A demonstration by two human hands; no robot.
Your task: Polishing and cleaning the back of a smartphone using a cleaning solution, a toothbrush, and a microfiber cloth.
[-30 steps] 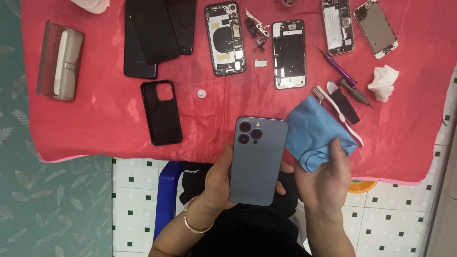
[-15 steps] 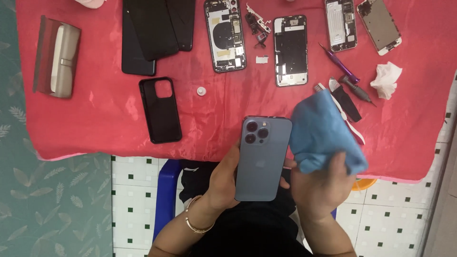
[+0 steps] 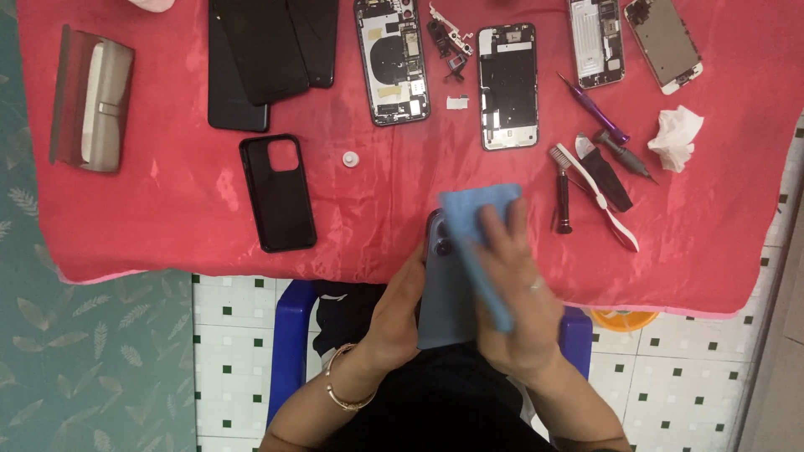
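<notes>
At the near edge of a red-covered table (image 3: 167, 209), a person's left hand (image 3: 400, 305), a gold bracelet (image 3: 339, 393) at the wrist, grips a blue phone (image 3: 442, 301) by its left edge, back side up, fingers wrapped behind it. The right hand (image 3: 511, 285) lies flat over the phone's back, pressing a blue cloth (image 3: 473, 218) against it, fingers spread and pointing toward the table; a ring shows on one finger. A second ago the cloth was bunched to the right of the phone and the camera cluster showed in full; now the cloth covers most of the cluster and the hand has crossed onto the phone. The phone's right half and lower end are hidden under hand and cloth. A black case (image 3: 278, 192) lies to the left on the table, opened phones (image 3: 507, 88) and small tools (image 3: 599, 180) beyond and to the right.
</notes>
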